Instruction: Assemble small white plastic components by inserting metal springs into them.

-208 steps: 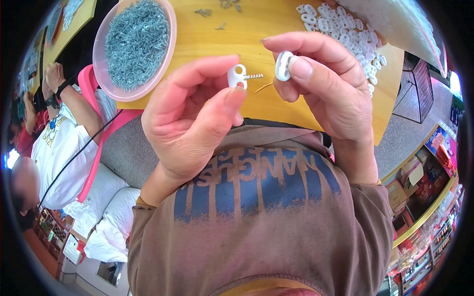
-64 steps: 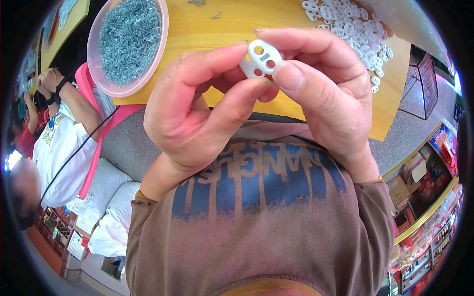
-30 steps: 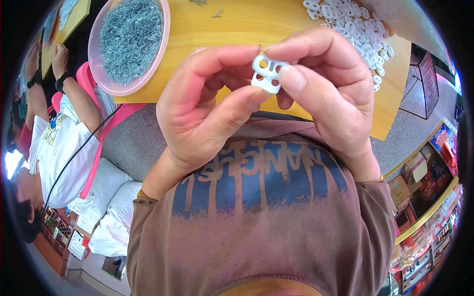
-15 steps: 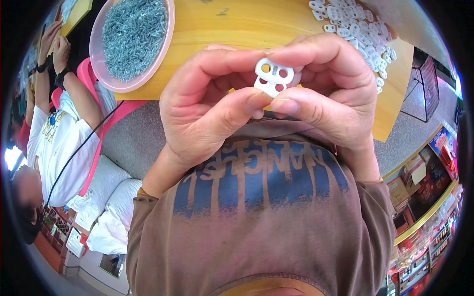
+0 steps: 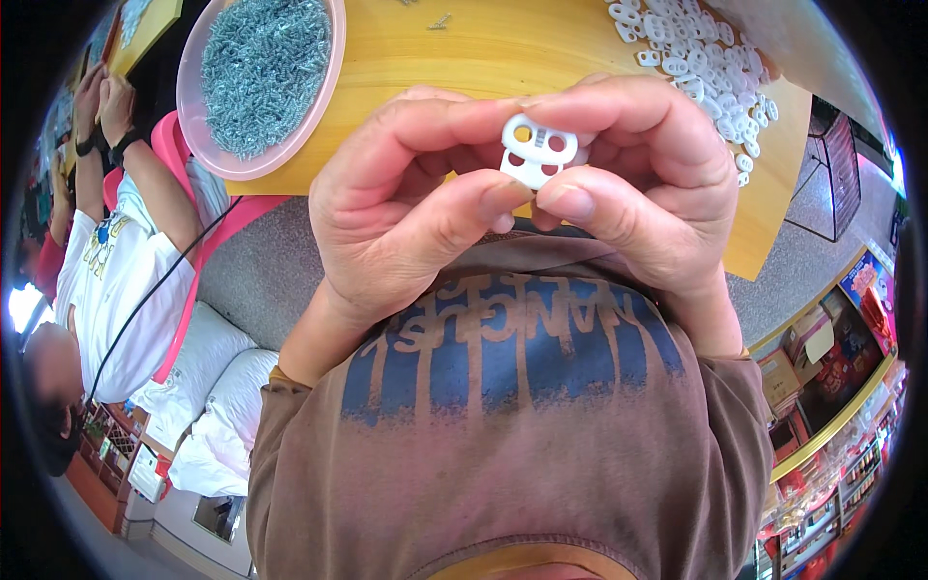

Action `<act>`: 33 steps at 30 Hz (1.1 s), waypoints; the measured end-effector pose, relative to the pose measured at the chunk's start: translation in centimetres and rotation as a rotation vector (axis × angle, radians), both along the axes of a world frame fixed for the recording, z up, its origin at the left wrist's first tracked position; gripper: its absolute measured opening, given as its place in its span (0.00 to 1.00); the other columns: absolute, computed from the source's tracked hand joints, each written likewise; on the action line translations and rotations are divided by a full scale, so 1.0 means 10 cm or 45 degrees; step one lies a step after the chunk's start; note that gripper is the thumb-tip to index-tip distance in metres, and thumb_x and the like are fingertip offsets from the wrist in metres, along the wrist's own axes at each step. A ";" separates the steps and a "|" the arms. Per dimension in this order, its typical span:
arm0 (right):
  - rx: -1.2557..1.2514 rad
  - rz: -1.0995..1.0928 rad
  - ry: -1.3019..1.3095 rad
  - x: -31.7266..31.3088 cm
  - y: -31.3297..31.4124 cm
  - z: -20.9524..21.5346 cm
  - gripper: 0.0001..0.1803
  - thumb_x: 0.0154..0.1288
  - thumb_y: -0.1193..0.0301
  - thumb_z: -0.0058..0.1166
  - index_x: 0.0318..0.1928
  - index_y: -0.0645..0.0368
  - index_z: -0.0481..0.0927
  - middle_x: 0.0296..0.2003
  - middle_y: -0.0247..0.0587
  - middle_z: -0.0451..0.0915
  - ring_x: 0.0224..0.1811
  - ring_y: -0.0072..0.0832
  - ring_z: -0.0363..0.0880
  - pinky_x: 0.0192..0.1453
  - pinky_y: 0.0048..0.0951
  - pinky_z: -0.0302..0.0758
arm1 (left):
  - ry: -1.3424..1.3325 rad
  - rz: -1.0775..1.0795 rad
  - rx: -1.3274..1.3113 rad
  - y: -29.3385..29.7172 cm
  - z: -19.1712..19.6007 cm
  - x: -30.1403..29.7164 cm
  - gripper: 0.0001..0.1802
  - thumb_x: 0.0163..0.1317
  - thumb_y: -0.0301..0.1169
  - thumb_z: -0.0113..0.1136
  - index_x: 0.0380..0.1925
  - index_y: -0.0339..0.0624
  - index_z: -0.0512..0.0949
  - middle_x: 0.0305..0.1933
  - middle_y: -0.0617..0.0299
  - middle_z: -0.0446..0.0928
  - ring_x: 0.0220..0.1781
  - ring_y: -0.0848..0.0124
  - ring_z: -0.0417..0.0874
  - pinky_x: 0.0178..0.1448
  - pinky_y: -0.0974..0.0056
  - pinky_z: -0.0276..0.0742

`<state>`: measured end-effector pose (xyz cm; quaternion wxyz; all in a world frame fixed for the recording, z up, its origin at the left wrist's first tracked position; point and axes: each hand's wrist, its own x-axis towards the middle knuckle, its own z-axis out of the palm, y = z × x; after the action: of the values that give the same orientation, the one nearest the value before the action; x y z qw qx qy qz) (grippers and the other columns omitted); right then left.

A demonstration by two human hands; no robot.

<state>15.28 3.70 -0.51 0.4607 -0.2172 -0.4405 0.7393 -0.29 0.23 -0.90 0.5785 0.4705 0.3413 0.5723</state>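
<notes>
Between the fingertips of both hands is a white plastic two-hole cord lock [image 5: 530, 175], its two pieces partly fitted into each other. A bit of spring shows in the gap between the upper holes. My left hand [image 5: 391, 198] pinches it from the left, thumb below and index finger above. From the right, my right hand [image 5: 652, 184] grips it the same way. The hands hold it up in front of my shirt, over the near edge of the wooden table [image 5: 474, 63]. My other fingers are curled behind it and partly hidden.
Small metal springs [image 5: 261, 82] fill a pink bowl [image 5: 337, 68] at the far left. White plastic pieces [image 5: 710, 82] are heaped at the far right. A few loose springs [image 5: 440, 21] lie on the table. To the left sits a person in a white shirt [image 5: 121, 261], beside white sacks [image 5: 232, 406].
My hands keep their pinch on the cord lock, which has shifted very slightly. The co-worker's hands at the left have come closer together.
</notes>
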 end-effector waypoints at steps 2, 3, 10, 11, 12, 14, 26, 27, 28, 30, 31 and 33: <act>0.049 0.003 -0.037 0.00 0.00 -0.01 0.14 0.50 0.80 0.53 0.39 0.70 0.70 0.33 0.46 0.74 0.29 0.22 0.73 0.28 0.18 0.72 | -0.028 0.000 -0.026 -0.01 0.00 0.00 0.16 0.51 0.18 0.54 0.41 0.29 0.68 0.38 0.55 0.69 0.31 0.76 0.73 0.33 0.77 0.70; 0.081 0.003 -0.074 0.01 -0.01 -0.01 0.14 0.51 0.79 0.52 0.40 0.70 0.69 0.34 0.46 0.73 0.30 0.22 0.73 0.29 0.18 0.72 | -0.034 -0.003 -0.034 -0.01 0.00 0.00 0.15 0.51 0.18 0.54 0.41 0.29 0.68 0.38 0.55 0.69 0.30 0.76 0.73 0.33 0.77 0.70; 0.176 0.031 -0.176 0.03 -0.05 -0.03 0.14 0.56 0.77 0.48 0.42 0.69 0.67 0.36 0.48 0.73 0.32 0.22 0.72 0.32 0.18 0.72 | -0.088 -0.006 -0.039 -0.03 -0.06 0.03 0.14 0.51 0.19 0.54 0.39 0.30 0.69 0.37 0.55 0.69 0.27 0.76 0.74 0.31 0.76 0.70; 0.176 0.031 -0.177 0.04 -0.06 -0.03 0.14 0.56 0.77 0.48 0.42 0.69 0.67 0.36 0.48 0.73 0.32 0.22 0.72 0.32 0.18 0.72 | -0.089 -0.006 -0.039 -0.04 -0.06 0.04 0.14 0.51 0.19 0.54 0.39 0.30 0.69 0.37 0.55 0.69 0.27 0.76 0.74 0.31 0.76 0.70; 0.199 0.022 -0.208 0.04 -0.07 -0.04 0.14 0.56 0.77 0.48 0.43 0.69 0.66 0.36 0.47 0.73 0.33 0.22 0.72 0.32 0.17 0.71 | -0.083 0.008 -0.047 -0.05 -0.05 0.04 0.13 0.51 0.19 0.54 0.39 0.30 0.69 0.36 0.55 0.69 0.27 0.76 0.74 0.31 0.76 0.71; 0.222 0.013 -0.239 0.04 -0.08 -0.05 0.14 0.56 0.77 0.48 0.43 0.69 0.66 0.36 0.47 0.73 0.34 0.22 0.72 0.33 0.17 0.71 | -0.078 0.021 -0.055 -0.05 -0.05 0.04 0.13 0.51 0.19 0.54 0.39 0.30 0.70 0.36 0.55 0.69 0.27 0.76 0.74 0.30 0.76 0.71; 0.410 -0.043 -0.160 0.00 -0.08 -0.12 0.15 0.57 0.75 0.46 0.43 0.70 0.65 0.33 0.45 0.71 0.32 0.21 0.69 0.35 0.19 0.68 | -0.046 0.065 0.008 -0.08 -0.03 0.07 0.12 0.51 0.18 0.55 0.38 0.30 0.70 0.35 0.55 0.70 0.27 0.76 0.74 0.30 0.77 0.71; 0.469 -0.043 -0.178 0.00 -0.07 -0.13 0.15 0.57 0.75 0.46 0.43 0.71 0.65 0.33 0.45 0.71 0.32 0.21 0.69 0.36 0.19 0.68 | -0.067 0.056 0.007 -0.08 -0.03 0.07 0.12 0.51 0.18 0.55 0.38 0.30 0.70 0.35 0.56 0.69 0.28 0.76 0.74 0.31 0.77 0.71; 0.529 -0.044 -0.195 0.01 -0.06 -0.14 0.15 0.57 0.74 0.46 0.43 0.71 0.65 0.33 0.46 0.71 0.32 0.22 0.69 0.36 0.20 0.68 | -0.088 0.047 0.005 -0.07 -0.03 0.06 0.13 0.51 0.18 0.55 0.38 0.30 0.70 0.35 0.56 0.69 0.28 0.77 0.74 0.31 0.77 0.71; 0.550 -0.035 -0.188 0.01 -0.05 -0.16 0.15 0.57 0.75 0.47 0.43 0.71 0.65 0.33 0.46 0.71 0.32 0.22 0.69 0.36 0.20 0.68 | -0.100 0.049 0.017 -0.08 -0.04 0.07 0.13 0.51 0.18 0.55 0.38 0.30 0.70 0.36 0.56 0.69 0.29 0.76 0.74 0.32 0.77 0.70; 0.570 -0.028 -0.181 0.01 -0.04 -0.17 0.15 0.56 0.75 0.47 0.43 0.72 0.65 0.34 0.47 0.71 0.32 0.23 0.70 0.36 0.20 0.68 | -0.112 0.050 0.027 -0.09 -0.04 0.07 0.13 0.51 0.19 0.55 0.38 0.30 0.69 0.36 0.56 0.69 0.30 0.76 0.74 0.33 0.77 0.70; 0.520 -0.021 -0.172 0.01 -0.06 -0.14 0.16 0.56 0.75 0.48 0.43 0.72 0.65 0.34 0.47 0.71 0.33 0.23 0.70 0.36 0.20 0.68 | -0.121 0.047 0.034 -0.08 -0.04 0.07 0.13 0.51 0.19 0.55 0.38 0.30 0.69 0.36 0.56 0.69 0.30 0.76 0.74 0.34 0.77 0.70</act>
<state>15.37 3.06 -1.96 0.4704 -0.1720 -0.6093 0.6147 0.40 -0.61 -1.33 0.5770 0.4441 0.3146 0.6090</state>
